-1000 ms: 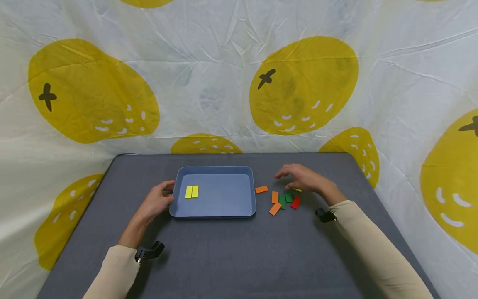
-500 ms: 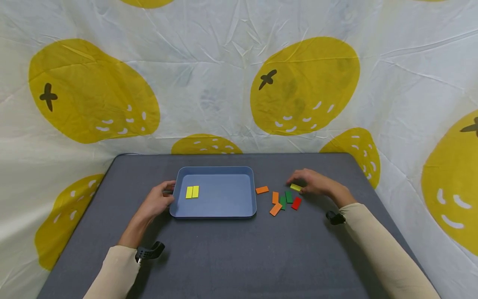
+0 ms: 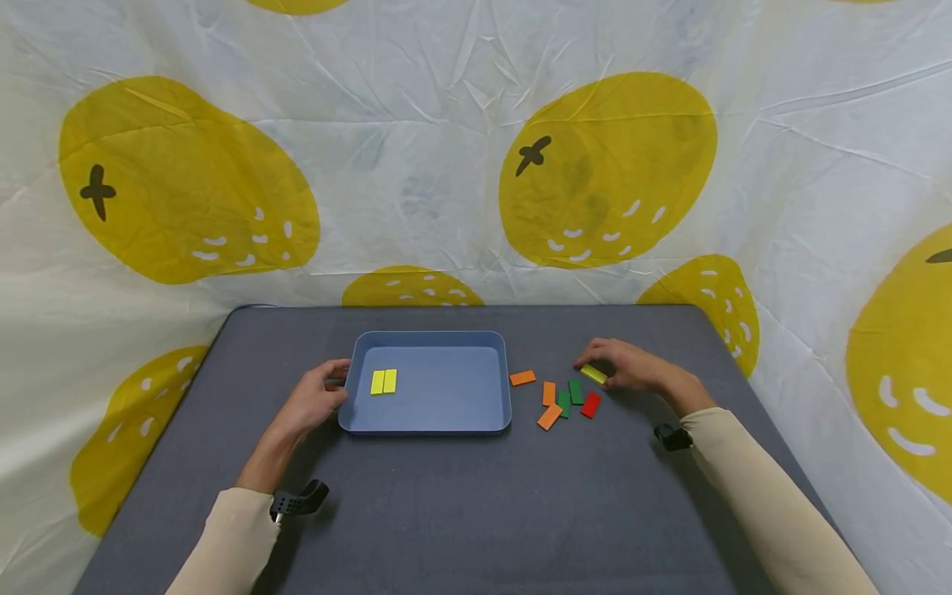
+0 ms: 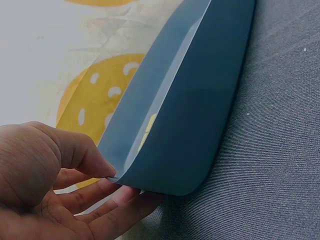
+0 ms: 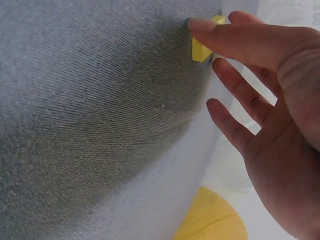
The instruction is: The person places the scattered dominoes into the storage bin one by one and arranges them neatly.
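Note:
At the left end of the blue tray (image 3: 431, 413), my left hand (image 3: 314, 398) pinches the rim. In the left wrist view its thumb (image 4: 100, 162) lies on the rim, with the other fingers below against the outer wall. Two yellow blocks (image 3: 383, 382) lie side by side inside the tray, toward its left. Right of the tray, my right hand (image 3: 628, 366) pinches a flat rectangular yellow block (image 3: 593, 374) between thumb and fingertips, close over the table. The right wrist view shows this block (image 5: 201, 48) partly hidden behind the thumb, the remaining fingers spread loosely.
Between tray and right hand lie several loose blocks: an orange block (image 3: 522, 378) nearest the tray, more orange ones, green blocks (image 3: 576, 392) and a red block (image 3: 591, 405). A dark cloth covers the table (image 3: 476, 512). Behind it hangs a white curtain (image 3: 416, 190) with yellow fruit prints.
My right hand has moved right and slightly nearer, coming down onto the yellow block, which has since turned a little and shifted right. The left hand and tray have stayed put.

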{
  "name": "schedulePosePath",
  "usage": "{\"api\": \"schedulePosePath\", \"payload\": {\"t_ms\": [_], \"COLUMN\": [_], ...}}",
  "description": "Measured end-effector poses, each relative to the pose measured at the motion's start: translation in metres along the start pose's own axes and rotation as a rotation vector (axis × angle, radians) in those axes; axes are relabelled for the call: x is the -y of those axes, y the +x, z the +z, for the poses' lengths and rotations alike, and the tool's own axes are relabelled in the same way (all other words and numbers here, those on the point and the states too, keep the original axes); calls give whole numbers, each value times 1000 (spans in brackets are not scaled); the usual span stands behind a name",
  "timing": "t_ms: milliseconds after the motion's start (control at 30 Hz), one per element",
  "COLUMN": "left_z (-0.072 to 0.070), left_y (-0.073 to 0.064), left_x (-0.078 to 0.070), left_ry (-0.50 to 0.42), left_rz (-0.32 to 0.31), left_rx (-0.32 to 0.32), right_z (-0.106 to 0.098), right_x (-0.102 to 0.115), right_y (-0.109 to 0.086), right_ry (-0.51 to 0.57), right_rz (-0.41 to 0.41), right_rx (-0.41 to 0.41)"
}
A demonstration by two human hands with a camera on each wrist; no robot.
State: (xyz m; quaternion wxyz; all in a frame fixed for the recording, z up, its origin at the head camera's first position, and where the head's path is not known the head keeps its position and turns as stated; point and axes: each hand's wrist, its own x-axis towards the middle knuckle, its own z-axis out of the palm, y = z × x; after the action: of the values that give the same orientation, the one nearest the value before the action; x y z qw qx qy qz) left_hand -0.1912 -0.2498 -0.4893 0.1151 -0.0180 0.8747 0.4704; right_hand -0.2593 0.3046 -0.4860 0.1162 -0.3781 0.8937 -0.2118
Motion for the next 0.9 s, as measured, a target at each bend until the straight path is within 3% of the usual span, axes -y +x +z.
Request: {"api": "schedulePosePath", "payload": {"t_ms": [600, 900], "left_z": [3, 2], "left_y": [1, 2], "left_x": [4, 5], "left_ry": [8, 6], "left_rz": [11, 11], "left_rx": [-9, -17], "right_z": [3, 2], "right_x": [-1, 2], "right_y": [-4, 0], "right_ry": [-110, -75], "right_rz": [-21, 40], "right_rx": [-34, -36]}}
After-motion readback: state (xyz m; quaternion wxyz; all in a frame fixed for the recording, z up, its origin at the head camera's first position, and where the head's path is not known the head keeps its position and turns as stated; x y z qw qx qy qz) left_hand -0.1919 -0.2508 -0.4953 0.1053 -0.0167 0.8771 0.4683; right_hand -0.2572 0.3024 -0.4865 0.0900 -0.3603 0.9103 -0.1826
